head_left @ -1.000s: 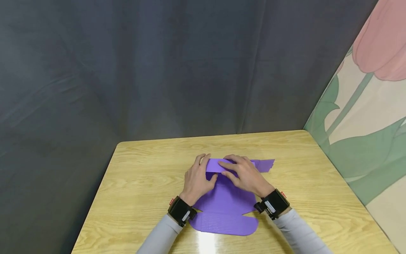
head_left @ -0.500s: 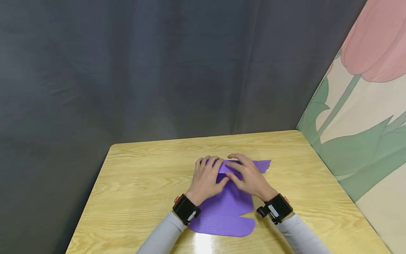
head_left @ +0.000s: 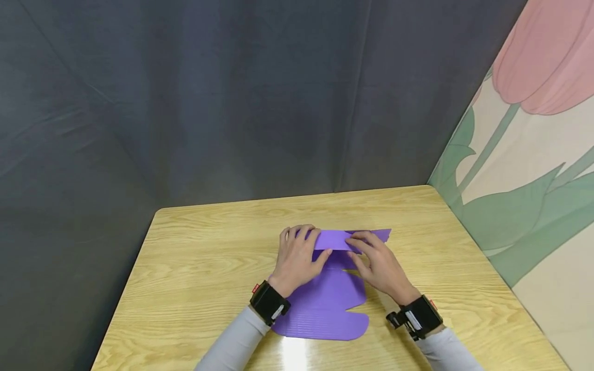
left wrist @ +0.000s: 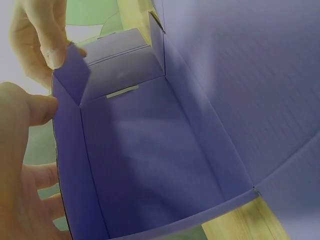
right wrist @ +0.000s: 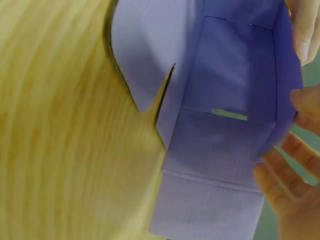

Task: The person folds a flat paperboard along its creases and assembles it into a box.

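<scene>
A part-folded purple cardboard box (head_left: 325, 293) lies on the table with its lid panel (head_left: 320, 324) spread toward me. Its far wall (head_left: 331, 240) stands up. My left hand (head_left: 297, 260) grips the left part of that wall, thumb on the near side and fingers over the top. At the wall's right end my right hand (head_left: 382, 265) holds the small corner flap (left wrist: 75, 75), which bends inward in the left wrist view. The creased end panel (right wrist: 210, 185) on the right side is folded outward, with a slot at its base.
The wooden table (head_left: 209, 268) extends around the box. A dark curtain (head_left: 255, 103) hangs behind its far edge, and a tulip-patterned cloth (head_left: 533, 180) hangs along the right side. Each wrist wears a black camera (head_left: 419, 317).
The right hand has slid right along the far wall to its end and now holds the corner flap. The left hand has shifted right and spread over the left part of the wall.
</scene>
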`<state>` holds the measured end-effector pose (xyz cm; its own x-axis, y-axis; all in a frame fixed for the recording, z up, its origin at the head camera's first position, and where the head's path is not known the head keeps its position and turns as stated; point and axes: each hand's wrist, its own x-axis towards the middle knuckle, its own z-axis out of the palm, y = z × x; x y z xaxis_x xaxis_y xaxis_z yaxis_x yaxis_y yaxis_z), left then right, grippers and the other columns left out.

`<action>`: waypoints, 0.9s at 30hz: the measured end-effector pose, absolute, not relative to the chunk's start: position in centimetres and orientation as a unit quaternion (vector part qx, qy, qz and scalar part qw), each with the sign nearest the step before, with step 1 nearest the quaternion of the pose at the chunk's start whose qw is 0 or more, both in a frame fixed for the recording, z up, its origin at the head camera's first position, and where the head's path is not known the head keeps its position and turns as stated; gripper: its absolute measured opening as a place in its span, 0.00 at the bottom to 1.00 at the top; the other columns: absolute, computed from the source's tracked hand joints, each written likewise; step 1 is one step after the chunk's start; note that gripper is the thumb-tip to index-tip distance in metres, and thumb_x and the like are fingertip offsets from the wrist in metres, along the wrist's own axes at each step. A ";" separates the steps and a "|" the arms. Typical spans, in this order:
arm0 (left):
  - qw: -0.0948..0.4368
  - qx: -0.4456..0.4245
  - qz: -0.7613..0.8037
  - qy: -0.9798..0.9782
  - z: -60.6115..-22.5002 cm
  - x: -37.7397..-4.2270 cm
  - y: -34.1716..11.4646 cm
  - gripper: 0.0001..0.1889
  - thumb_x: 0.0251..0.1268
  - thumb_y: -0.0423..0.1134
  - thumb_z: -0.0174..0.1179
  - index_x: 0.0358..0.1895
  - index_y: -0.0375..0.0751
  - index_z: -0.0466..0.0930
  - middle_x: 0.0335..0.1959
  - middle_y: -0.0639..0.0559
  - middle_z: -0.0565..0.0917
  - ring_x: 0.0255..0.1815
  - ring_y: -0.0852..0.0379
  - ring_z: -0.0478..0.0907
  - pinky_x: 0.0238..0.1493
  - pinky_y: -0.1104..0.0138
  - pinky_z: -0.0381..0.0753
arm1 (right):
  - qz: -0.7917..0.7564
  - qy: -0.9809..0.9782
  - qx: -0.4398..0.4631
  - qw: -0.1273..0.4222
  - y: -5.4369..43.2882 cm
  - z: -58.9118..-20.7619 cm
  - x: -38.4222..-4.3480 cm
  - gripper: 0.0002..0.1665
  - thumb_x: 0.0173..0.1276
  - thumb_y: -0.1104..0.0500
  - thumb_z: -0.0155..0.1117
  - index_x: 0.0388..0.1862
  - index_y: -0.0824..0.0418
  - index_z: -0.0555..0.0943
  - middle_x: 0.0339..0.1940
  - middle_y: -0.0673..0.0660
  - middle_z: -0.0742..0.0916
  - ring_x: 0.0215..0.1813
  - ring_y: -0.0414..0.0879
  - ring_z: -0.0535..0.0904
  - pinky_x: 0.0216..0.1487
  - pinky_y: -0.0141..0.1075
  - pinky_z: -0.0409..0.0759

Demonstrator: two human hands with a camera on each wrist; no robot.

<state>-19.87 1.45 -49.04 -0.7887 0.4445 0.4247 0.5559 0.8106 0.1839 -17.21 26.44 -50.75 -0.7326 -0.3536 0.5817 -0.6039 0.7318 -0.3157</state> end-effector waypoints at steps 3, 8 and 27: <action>0.178 -0.267 -0.154 -0.934 -48.9 -19.8 1.4 0.28 0.77 0.64 0.57 0.65 0.49 0.83 0.65 0.49 0.82 0.70 0.42 0.76 0.72 0.41 0.70 | 0.297 -0.890 0.256 0.235 26.3 -51.1 -17.1 0.20 0.72 0.65 0.72 0.61 0.64 0.86 0.59 0.59 0.87 0.56 0.54 0.87 0.52 0.48 0.90; 0.171 -0.266 -0.161 -0.935 -48.7 -19.9 1.4 0.27 0.77 0.64 0.58 0.65 0.49 0.84 0.65 0.49 0.83 0.70 0.42 0.76 0.74 0.41 0.70 | 0.383 -0.870 0.230 0.209 25.9 -51.7 -17.0 0.19 0.75 0.70 0.67 0.63 0.66 0.85 0.61 0.60 0.87 0.54 0.54 0.89 0.49 0.43 0.92; 0.178 -0.263 -0.230 -0.920 -49.0 -19.2 1.5 0.27 0.74 0.58 0.65 0.64 0.43 0.85 0.64 0.46 0.83 0.70 0.41 0.75 0.78 0.36 0.66 | 0.554 -0.801 0.163 0.156 24.7 -52.5 -16.4 0.16 0.74 0.75 0.65 0.59 0.69 0.85 0.56 0.69 0.88 0.56 0.40 0.87 0.54 0.25 0.86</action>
